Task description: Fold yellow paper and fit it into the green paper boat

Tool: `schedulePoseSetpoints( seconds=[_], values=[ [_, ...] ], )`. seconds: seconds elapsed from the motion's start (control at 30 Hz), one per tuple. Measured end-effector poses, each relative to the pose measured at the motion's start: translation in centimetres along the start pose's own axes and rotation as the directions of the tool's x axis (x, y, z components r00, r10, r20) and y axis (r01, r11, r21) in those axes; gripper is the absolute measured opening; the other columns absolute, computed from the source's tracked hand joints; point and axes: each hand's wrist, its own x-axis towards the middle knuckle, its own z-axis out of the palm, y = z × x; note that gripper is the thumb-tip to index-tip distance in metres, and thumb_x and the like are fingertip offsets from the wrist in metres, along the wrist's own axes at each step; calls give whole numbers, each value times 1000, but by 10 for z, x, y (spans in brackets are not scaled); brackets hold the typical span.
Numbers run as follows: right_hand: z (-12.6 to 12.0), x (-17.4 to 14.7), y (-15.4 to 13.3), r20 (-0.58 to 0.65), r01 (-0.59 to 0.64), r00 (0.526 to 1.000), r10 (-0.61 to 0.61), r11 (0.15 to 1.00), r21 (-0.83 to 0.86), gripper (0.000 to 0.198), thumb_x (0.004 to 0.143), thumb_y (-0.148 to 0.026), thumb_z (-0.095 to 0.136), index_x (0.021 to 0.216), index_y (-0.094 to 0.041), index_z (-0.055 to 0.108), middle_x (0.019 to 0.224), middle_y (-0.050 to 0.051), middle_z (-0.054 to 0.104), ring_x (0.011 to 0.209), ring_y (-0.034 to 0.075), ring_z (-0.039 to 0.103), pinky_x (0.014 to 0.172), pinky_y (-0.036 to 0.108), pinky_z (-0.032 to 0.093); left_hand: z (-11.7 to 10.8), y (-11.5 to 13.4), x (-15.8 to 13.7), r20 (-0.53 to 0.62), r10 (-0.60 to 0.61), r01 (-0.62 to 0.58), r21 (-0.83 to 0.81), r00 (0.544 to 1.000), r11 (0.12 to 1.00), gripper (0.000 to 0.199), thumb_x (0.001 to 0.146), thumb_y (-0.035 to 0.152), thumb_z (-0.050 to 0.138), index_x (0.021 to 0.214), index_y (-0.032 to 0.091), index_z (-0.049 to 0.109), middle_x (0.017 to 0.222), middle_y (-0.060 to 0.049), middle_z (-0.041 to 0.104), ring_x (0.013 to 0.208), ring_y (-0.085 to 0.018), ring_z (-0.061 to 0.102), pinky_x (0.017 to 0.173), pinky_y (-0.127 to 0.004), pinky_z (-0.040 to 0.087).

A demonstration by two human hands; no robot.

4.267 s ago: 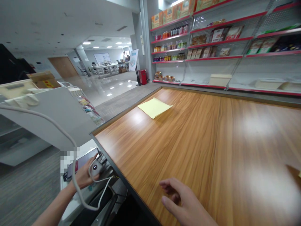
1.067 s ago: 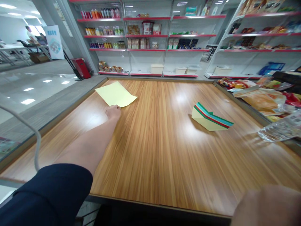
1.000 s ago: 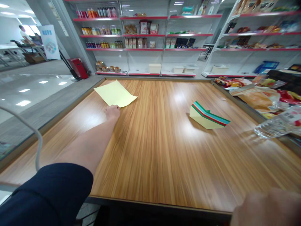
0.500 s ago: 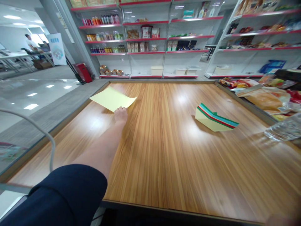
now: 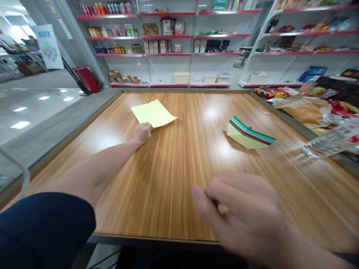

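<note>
Left arm extended forward, left grip in a pinch; right grip loosely half-curled, blurred.

Small bottles stand on shelves at the back. A sign stands near a red box, and snack bags lie at the right.
</note>
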Motion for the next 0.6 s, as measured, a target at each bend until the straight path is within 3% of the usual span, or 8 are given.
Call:
schedulePoseSetpoints(
  seconds=[0.07,0.17,0.27,0.33,0.4,0.47,0.53,0.6],
  values=[
    [16,19,43,-1,-133,991,133,988,-84,32,86,-28,49,56,-18,51,52,0,50,51,12,48,51,27,36,-4,17,-10,66,203,-196,-100,977,975,24,88,26,41,78,16,61,86,-12,59,88,-22,53,81,-38,42],
    [44,28,108,-31,-282,959,281,947,-156,29,86,-30,45,62,-19,56,62,5,57,64,18,55,62,32,42,-10,46,-36,142,492,-444,-271,859,854,26,87,31,43,73,19,61,76,-9,59,80,-21,54,76,-35,44],
    [73,24,145,25,-320,944,328,934,-156,30,88,-34,43,105,-17,60,106,11,61,103,24,53,89,38,40,-16,73,-63,165,681,-568,-432,714,701,23,79,42,54,74,21,64,73,-7,60,75,-20,55,74,-34,46],
    [91,21,152,142,-303,929,341,924,-234,51,85,-46,45,127,-17,48,134,14,43,125,29,35,100,43,32,-20,87,-70,151,732,-583,-508,664,634,27,77,47,57,79,21,65,75,-7,61,76,-19,57,75,-32,47],
    [105,20,149,310,-237,895,320,931,-277,60,86,-54,39,135,-19,40,144,14,28,133,33,21,104,49,22,-23,97,-65,117,707,-557,-533,697,637,29,86,41,46,91,19,65,90,-10,63,88,-20,58,82,-34,47],
    [115,21,144,396,-181,872,287,942,-284,65,87,-58,30,140,-20,31,148,14,19,135,35,13,105,53,15,-25,101,-49,106,663,-517,-539,742,665,35,90,38,38,109,18,60,117,-13,57,110,-22,51,93,-38,41],
    [119,22,141,417,-147,871,260,947,-284,68,87,-60,26,142,-19,26,149,15,14,136,36,8,106,54,10,-23,100,-26,186,615,-432,-560,766,707,41,92,42,33,126,25,50,138,-7,42,125,-22,39,100,-38,36],
    [119,25,140,441,-103,871,218,958,-269,69,88,-60,25,143,-19,24,149,16,13,136,36,6,106,54,9,-16,95,-4,305,523,-314,-531,796,787,46,94,43,21,135,31,38,144,0,35,130,-17,34,102,-34,34]
  ],
)
